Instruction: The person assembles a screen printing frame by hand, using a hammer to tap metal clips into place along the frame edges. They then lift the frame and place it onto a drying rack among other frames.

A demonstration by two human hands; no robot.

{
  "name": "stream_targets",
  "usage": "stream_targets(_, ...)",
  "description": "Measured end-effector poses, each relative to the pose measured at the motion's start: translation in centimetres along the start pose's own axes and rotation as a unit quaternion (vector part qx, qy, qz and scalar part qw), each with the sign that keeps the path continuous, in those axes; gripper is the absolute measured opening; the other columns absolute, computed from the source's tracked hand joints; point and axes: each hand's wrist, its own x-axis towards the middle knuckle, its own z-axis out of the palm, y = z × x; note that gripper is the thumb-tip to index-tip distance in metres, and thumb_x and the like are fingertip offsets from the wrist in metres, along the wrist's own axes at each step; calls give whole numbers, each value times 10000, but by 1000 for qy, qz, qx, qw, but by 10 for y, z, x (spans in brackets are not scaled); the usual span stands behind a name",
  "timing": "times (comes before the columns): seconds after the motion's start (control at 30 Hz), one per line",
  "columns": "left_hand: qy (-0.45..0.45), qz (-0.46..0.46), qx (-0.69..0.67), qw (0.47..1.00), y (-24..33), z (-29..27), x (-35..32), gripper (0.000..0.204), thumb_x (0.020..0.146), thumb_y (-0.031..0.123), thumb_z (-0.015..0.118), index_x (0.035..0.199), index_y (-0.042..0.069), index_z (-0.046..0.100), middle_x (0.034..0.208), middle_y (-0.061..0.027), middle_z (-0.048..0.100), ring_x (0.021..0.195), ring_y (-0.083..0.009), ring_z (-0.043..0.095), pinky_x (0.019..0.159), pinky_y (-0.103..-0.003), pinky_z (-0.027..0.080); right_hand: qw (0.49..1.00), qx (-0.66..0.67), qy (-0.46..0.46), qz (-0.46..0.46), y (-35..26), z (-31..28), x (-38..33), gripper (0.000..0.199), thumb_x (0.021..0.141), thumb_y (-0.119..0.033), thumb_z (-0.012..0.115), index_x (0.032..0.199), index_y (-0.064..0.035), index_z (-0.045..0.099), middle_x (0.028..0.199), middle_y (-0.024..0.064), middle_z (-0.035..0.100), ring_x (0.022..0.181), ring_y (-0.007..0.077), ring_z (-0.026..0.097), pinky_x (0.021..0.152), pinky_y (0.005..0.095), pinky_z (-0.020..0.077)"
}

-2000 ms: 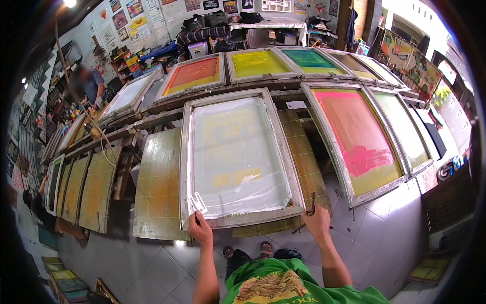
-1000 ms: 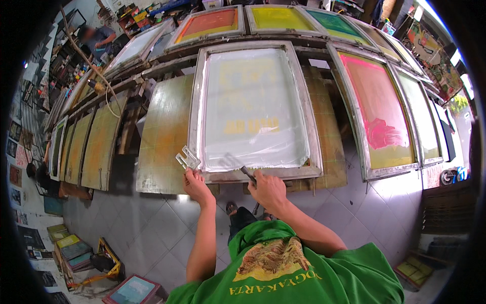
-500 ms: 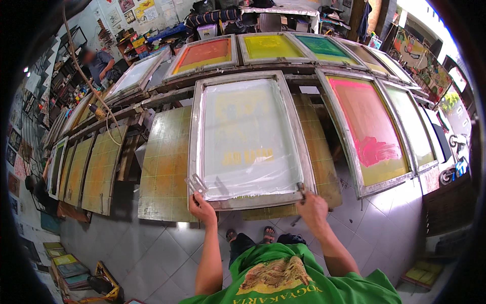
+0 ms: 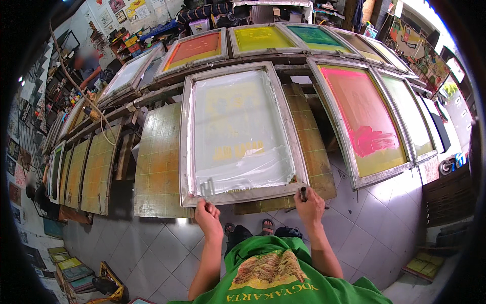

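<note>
A wooden-framed printing screen (image 4: 186, 137) with a whitish mesh (image 4: 238, 121) and faint yellow artwork lies before me. My left hand (image 4: 208, 219) is at its near left corner, fingers closed on a small grey pronged piece (image 4: 208, 186), blurred and partly see-through, which stands over the frame's near edge. At the near right corner, my right hand (image 4: 310, 206) has its fingers wrapped round a dark stick-like tool (image 4: 304, 193), its upper end pointing up. Its exact kind cannot be made out. White ink is smeared along the near part of the mesh.
Yellowish printing boards (image 4: 157, 162) show beneath and left of the screen. To the right stands a pink-inked screen (image 4: 362, 111). Beyond lie screens with red (image 4: 195, 48), yellow (image 4: 263, 38) and green ink. A person (image 4: 90, 66) is at the far left. A cable hangs there.
My left hand has drawn nearer to me and right with the grey piece. My right hand's tool has moved off the mesh corner onto the frame edge. The view has shifted slightly.
</note>
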Motion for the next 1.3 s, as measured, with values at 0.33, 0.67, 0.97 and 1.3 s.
stream_targets(0.33, -31, -264, -50, 963, 12, 29, -66, 299, 1111, 305, 556, 909, 91, 610, 800, -11, 560, 721, -159, 560, 654, -275, 489, 899, 230, -335, -164, -140, -26, -5, 308, 945, -377, 797, 1013, -78, 827, 819, 150, 768, 702, 390, 731, 648, 472, 583)
stream_targets(0.67, 12, -49, 40, 998, 54, -66, 8, 327, 1080, 343, 630, 865, 98, 615, 680, 59, 458, 579, -53, 388, 514, -263, 338, 907, 205, -363, -58, -148, -28, -6, 327, 965, -349, 799, 1054, -36, 837, 820, 195, 764, 681, 384, 735, 646, 467, 579)
stream_targets(0.97, 5, 300, 608, 735, 138, -168, 181, 411, 1077, 360, 638, 949, -23, 718, 787, -247, 680, 761, -430, 674, 717, -516, 506, 943, 124, -310, 13, -104, -27, -22, 249, 949, -242, 814, 1038, -10, 829, 821, 231, 757, 736, 405, 738, 699, 456, 561)
stream_targets(1.3, 0, 351, 685, 639, 167, -181, 227, 340, 1037, 309, 715, 944, -16, 675, 916, -238, 704, 844, -457, 681, 763, -559, 524, 955, 89, -253, 123, -143, -16, -39, 271, 992, -238, 780, 1035, 29, 793, 683, 160, 651, 583, 276, 624, 607, 440, 476)
